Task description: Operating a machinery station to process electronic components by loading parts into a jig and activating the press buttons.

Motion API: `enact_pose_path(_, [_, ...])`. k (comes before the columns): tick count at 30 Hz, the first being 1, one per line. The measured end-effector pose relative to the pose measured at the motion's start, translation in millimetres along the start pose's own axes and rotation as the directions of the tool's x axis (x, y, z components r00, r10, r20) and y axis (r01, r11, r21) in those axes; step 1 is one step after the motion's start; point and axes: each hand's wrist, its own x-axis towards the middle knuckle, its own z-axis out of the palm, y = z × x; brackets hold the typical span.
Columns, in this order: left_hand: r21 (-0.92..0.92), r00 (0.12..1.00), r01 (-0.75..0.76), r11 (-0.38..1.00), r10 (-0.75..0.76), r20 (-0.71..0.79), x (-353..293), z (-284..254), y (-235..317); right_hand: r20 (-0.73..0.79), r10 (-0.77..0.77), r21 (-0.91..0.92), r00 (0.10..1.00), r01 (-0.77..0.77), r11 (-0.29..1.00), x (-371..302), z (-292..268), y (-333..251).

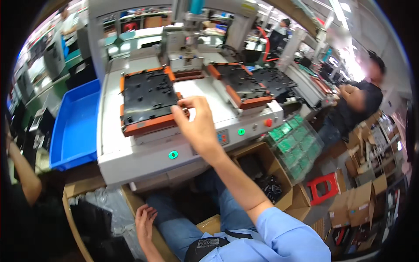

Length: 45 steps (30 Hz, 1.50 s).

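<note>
My right hand (198, 124) reaches forward over a white machine bed, thumb and fingertips brought together at the right edge of an orange fixture (150, 126). What they pinch there is too small to make out. A black plastic panel (148, 98) with small raised clips lies flat in that fixture. To its right stands a second orange fixture (248, 102) bearing a similar black panel (242, 81). My left hand (145, 218) is low by my left thigh, fingers loosely bent and apart, holding nothing visible. Beside it is a carton (126, 205) containing dark panels and grey plastic wrap.
A blue tray (76, 126) stands left of the machine (144, 159). At the right are a carton of small black parts (271, 187), a sheet of green pieces (292, 146) and a red stool (323, 188). One person (353, 100) stands right; another's arm (24, 174) shows left.
</note>
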Motion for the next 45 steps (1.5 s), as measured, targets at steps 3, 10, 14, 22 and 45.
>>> enact_pose_path(3, [0.001,1.0,-0.013,1.0,0.013,0.013,-1.6,-11.0,-2.2,0.0,-0.029,0.125,1.0,0.029,0.992,-2.0,5.8,13.2])
enact_pose_path(10, [0.037,0.999,-0.029,0.999,0.028,0.027,2.1,-16.8,-5.0,-0.077,0.011,0.115,0.997,-0.002,0.993,-5.4,9.2,-3.4])
enact_pose_path(14, [0.014,0.998,-0.023,1.0,0.023,0.05,4.5,-18.7,-5.3,-0.08,-0.079,0.021,0.994,0.081,0.997,-6.2,5.5,-2.4])
enact_pose_path(22, [0.075,0.999,-0.024,0.997,0.022,0.023,0.3,-12.8,-1.7,0.022,-0.193,0.047,0.981,0.192,0.98,-2.8,-2.5,3.8])
enact_pose_path(45, [0.142,1.0,0.018,0.99,-0.014,-0.026,1.5,-4.5,-1.3,0.031,-0.188,0.068,0.982,0.186,0.98,-6.9,-1.7,0.2])
